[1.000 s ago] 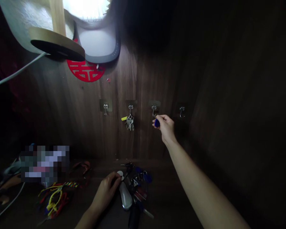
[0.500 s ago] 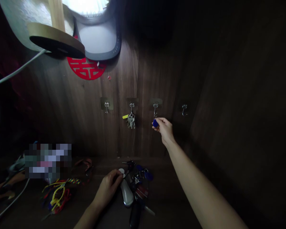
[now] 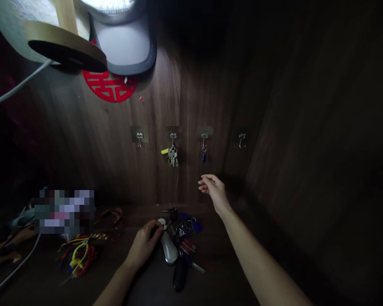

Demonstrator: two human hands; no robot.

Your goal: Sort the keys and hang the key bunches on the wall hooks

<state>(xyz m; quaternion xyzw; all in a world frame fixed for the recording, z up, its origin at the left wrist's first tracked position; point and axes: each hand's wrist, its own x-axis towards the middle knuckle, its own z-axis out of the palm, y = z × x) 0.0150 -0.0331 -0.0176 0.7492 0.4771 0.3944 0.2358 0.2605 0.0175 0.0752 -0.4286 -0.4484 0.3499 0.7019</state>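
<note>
A row of small metal hooks is stuck on the dark wooden back wall. A blue key fob [image 3: 204,157] hangs from the third hook [image 3: 204,138]. A bunch of keys with a yellow tag [image 3: 171,155] hangs from the second hook. My right hand [image 3: 213,189] floats below the blue fob, holding nothing, fingers loosely curled. My left hand [image 3: 144,244] rests on the shelf, fingertips on a white tag at the edge of a pile of keys and fobs [image 3: 180,245].
The first hook [image 3: 139,137] and the fourth hook [image 3: 241,139] are bare. Coloured cords [image 3: 78,256] lie on the shelf at left. A red paper cutout [image 3: 109,86], a lamp base [image 3: 62,44] and a white cable [image 3: 16,88] sit above left.
My right hand let go of the blue fob, which now hangs from the third hook, and dropped down away from it. My left hand stayed on the pile.
</note>
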